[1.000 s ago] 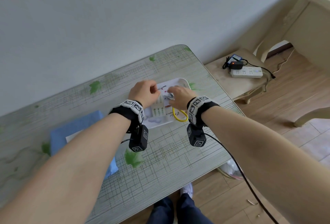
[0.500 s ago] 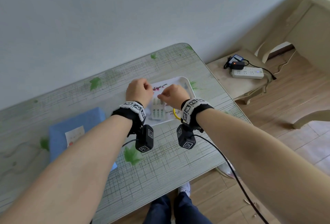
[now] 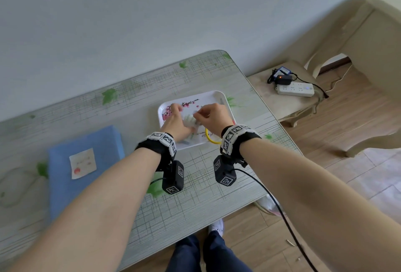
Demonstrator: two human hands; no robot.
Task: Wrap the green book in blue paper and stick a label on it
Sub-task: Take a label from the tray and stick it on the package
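The book wrapped in blue paper (image 3: 91, 176) lies flat on the table's left part, with a white label (image 3: 82, 163) stuck on its top. Both hands are over the white flowered tray (image 3: 161, 109) to its right. My left hand (image 3: 174, 123) rests with curled fingers on a pale sheet of labels (image 3: 191, 120) in the tray and holds it. Facing it, my right hand (image 3: 211, 116) pinches the sheet's upper edge with thumb and forefinger. The sheet is blurred and largely hidden by the hands.
A yellow ring (image 3: 211, 140) lies at the tray's near right corner. The patterned table (image 3: 195, 189) ends just right of the tray. Beyond that edge, a low stool carries a white power strip (image 3: 295, 89) and a black adapter (image 3: 283, 79).
Both hands have shifted a little farther over the tray and closed in on the label sheet. The view has swung left, bringing the labelled blue book fully into sight.
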